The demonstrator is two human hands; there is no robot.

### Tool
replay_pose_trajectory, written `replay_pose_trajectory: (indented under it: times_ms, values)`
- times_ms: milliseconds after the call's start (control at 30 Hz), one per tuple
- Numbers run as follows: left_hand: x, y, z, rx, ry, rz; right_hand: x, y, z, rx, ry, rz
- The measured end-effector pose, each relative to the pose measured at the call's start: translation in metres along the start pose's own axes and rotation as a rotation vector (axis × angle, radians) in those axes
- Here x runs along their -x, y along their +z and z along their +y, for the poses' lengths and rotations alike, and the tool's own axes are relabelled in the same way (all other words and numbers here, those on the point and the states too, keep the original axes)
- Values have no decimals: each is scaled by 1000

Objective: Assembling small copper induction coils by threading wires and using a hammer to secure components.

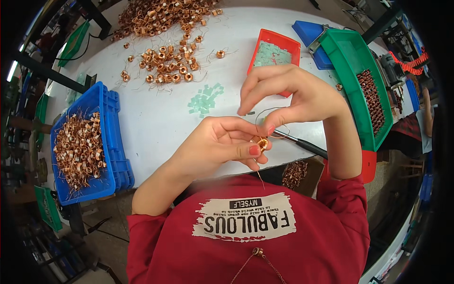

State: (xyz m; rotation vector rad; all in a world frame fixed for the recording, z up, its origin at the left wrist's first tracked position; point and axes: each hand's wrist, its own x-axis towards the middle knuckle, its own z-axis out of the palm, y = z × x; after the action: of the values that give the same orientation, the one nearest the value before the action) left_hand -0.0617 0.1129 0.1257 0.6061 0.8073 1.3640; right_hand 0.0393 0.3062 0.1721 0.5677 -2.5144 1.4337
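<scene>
My left hand (pixel 222 142) pinches a small ring-shaped copper coil (pixel 263 143) between thumb and fingers, in front of my chest. A thin wire lead (pixel 259 176) hangs below it, and another wire (pixel 268 110) curves up in a loop beside my right hand. Over the coil my right hand (pixel 295 94) is arched, index finger and thumb apart. Its thumb tip lies close to the coil and the left fingertips; whether it touches them I cannot tell. Just behind the hands, on the white table (pixel 156 123), lie small pale green squares (pixel 205 99).
Loose copper coils (pixel 170 61) pile up at the back. A blue crate (pixel 111 137) of coils stands left. At right are a red bin (pixel 294 47) of green squares and a green tray (pixel 343 47) with dark coils in rows. A black-handled rod (pixel 307 146) lies by my right forearm.
</scene>
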Motion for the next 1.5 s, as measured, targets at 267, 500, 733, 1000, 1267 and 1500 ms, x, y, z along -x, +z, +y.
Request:
replay_pose_trajectory:
  times_ms: [267, 500, 733, 1000, 1267, 1500]
  values:
    - [-6, -8, 2, 35, -42, 14, -3, -6, 13, -106, 107, -112]
    - [-11, -17, -10, -48, 197, 114, 4, 14, 1, 320, -127, 128]
    - [-9, -27, -19, 78, 262, 132, 38, 64, -26, 984, -394, 340]
    - [-6, -21, -32, 265, 88, -78, 5, 28, 22, -308, 459, 323]
    - [4, -23, -37, 284, 74, -81, 27, 54, 38, -912, 892, 111]
    - [5, -22, -34, 522, 194, 187, 42, 78, -1, 292, -8, 774]
